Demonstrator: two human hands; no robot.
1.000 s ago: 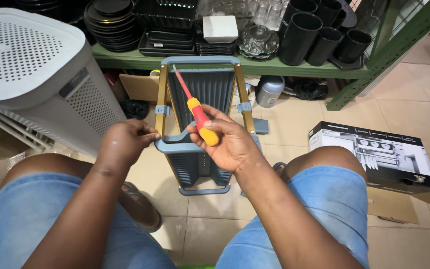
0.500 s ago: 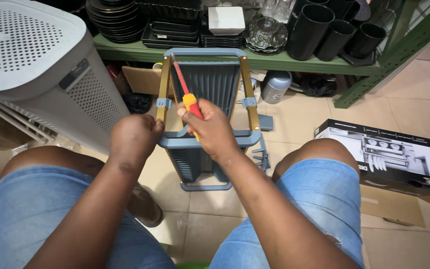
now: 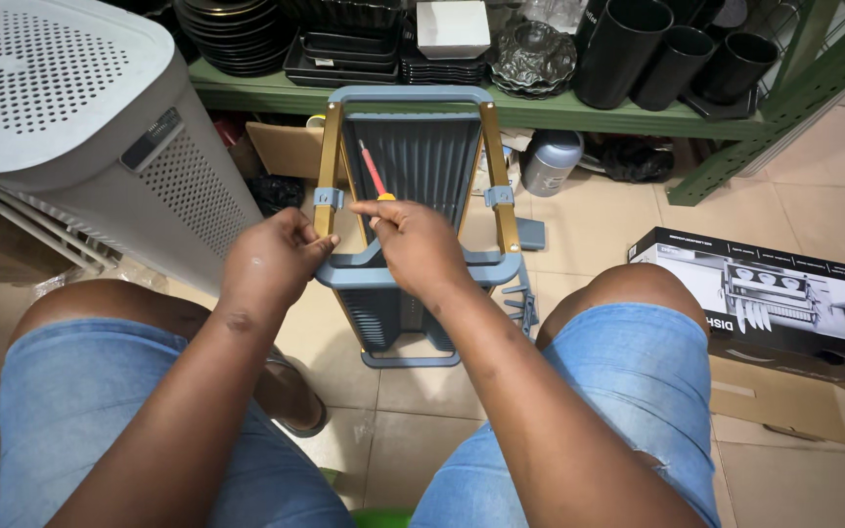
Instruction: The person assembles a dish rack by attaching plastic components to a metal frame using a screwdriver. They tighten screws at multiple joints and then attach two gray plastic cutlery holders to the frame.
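Between the knees, bare tile floor (image 3: 398, 430) leaves little room, with the blue and gold rack (image 3: 413, 210) standing on it just ahead. The left hand (image 3: 271, 264) is closed around the rack's left gold post at its lower crossbar; the right hand (image 3: 418, 244) grips a red screwdriver (image 3: 374, 171), tip slanting up and left inside the frame. A black and white carton (image 3: 770, 298) lies right; a perforated grey hamper (image 3: 70, 127) crowds the left. Beyond, the green shelf (image 3: 638, 119) carries black cups (image 3: 628, 49).
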